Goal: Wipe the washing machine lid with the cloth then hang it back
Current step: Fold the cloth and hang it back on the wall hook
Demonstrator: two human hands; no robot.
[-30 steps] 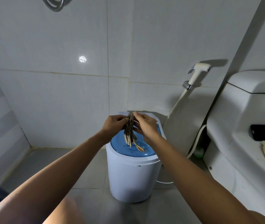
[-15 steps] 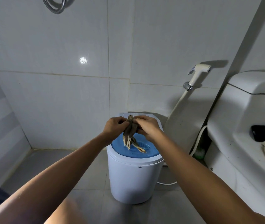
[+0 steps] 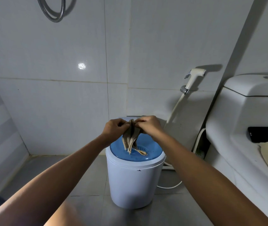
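Above the round blue washing machine lid, the left hand and right hand both pinch the top of a folded beige ribbed cloth.

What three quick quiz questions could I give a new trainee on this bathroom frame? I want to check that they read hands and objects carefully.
1. True or false: the cloth is held by one hand only.
2. What colour is the washing machine lid? A) white B) blue C) grey
3. Which object lies on the toilet beside the tank?

Key
1. False: the left hand and the right hand both pinch its top edge, and its lower end hangs onto the lid.
2. B.
3. A flat black object, perhaps a phone.
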